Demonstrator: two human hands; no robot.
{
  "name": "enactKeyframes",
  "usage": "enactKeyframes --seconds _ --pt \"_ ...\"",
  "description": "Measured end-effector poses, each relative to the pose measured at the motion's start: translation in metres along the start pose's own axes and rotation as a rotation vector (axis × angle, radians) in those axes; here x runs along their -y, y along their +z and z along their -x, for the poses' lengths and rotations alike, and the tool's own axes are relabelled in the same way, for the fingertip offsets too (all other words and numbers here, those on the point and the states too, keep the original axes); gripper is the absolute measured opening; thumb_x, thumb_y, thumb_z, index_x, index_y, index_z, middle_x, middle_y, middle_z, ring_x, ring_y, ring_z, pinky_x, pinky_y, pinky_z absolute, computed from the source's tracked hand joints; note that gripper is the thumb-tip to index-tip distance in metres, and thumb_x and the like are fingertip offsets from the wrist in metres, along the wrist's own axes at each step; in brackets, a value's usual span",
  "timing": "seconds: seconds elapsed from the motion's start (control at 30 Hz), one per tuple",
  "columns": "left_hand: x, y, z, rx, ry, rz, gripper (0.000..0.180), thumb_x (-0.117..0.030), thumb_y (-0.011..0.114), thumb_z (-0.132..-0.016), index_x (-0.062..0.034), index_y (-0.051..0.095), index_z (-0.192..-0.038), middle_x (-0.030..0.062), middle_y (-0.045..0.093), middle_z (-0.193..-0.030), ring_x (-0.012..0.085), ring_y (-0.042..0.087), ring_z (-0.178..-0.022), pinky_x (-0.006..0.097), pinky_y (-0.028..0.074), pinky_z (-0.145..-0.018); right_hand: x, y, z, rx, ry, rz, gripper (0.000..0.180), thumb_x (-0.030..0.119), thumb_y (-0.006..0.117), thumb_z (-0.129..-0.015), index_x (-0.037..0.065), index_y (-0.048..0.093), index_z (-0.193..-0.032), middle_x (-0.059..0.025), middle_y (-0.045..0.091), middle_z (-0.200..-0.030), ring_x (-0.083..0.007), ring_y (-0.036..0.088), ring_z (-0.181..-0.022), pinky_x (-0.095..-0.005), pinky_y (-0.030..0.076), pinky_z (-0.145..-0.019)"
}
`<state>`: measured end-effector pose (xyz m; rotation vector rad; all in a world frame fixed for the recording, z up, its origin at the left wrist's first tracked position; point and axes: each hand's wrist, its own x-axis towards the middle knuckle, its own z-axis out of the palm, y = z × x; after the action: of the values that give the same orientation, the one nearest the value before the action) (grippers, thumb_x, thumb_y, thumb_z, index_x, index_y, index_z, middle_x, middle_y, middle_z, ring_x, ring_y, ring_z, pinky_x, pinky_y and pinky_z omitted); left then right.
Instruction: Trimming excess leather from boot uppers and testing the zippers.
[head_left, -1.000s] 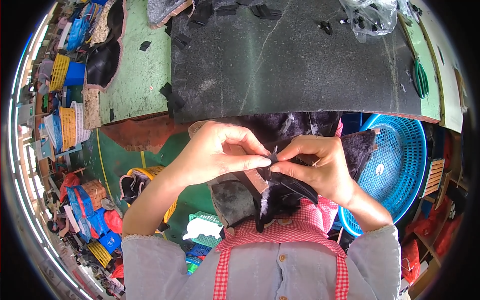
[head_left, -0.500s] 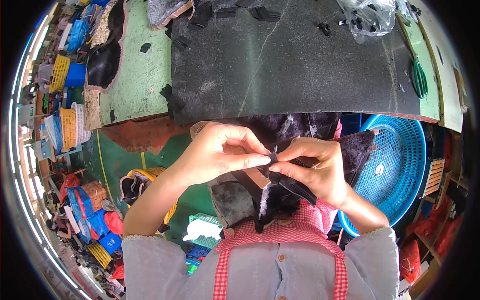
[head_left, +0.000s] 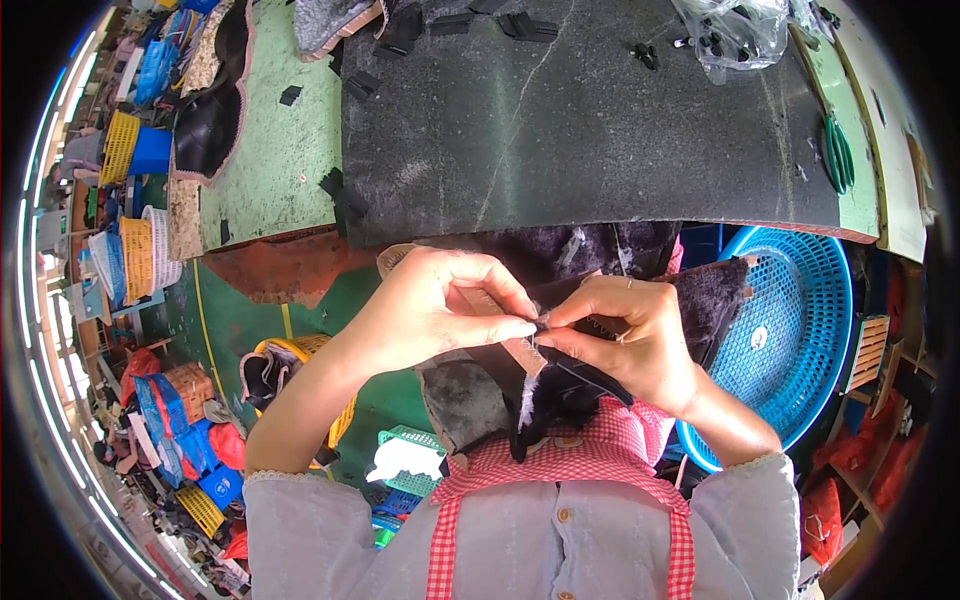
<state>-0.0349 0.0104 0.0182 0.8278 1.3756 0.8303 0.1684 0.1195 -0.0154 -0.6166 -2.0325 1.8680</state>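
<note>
Hands: our left hand [head_left: 432, 312] and right hand [head_left: 645, 325] pinch a small dark piece [head_left: 542, 323] between them.
Dark fleece [head_left: 713, 292]: plush, floppy, draped under our hands.
Black slab [head_left: 600, 130]: gritty, flat, near edge just beyond our hands.
Room: green floor [head_left: 382, 395] opens left of the fleece.

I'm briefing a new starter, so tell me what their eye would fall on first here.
Probably the left hand and right hand, pinching a small dark piece together near the picture's centre. Next, the big blue basket to their right and the red-checked apron below them would likely stand out.
</note>
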Motion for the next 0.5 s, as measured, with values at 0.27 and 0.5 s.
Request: enactKeyframes --seconds 0.27,0.5 --pt "0.0009 0.0006 -0.0017 0.007 0.003 0.046 0.013 0.0 0.074 -0.084 0.0024 0.069 -0.095 0.007 0.071 -0.093 0.0117 0.068 -0.087 0.024 0.054 -0.077 0.0011 -0.0011 -0.0004 0.006 -0.01 0.025 0.011 0.003 0.08 -0.075 0.003 0.073 -0.085 -0.0072 0.072 -0.083 -0.017 0.067 -0.075 -0.0291 0.053 -0.067" --pt "-0.006 0.0047 -0.0023 -0.039 -0.044 0.066 0.009 -0.004 0.07 -0.089 0.0033 0.068 -0.093 0.0051 0.069 -0.088 0.0095 0.067 -0.084 0.023 0.055 -0.075 -0.0029 -0.0007 -0.0037 -0.026 -0.258 0.143 0.022 0.002 0.08 -0.074 0.003 0.07 -0.094 -0.0072 0.066 -0.092 -0.0176 0.066 -0.075 -0.0294 0.053 -0.065"
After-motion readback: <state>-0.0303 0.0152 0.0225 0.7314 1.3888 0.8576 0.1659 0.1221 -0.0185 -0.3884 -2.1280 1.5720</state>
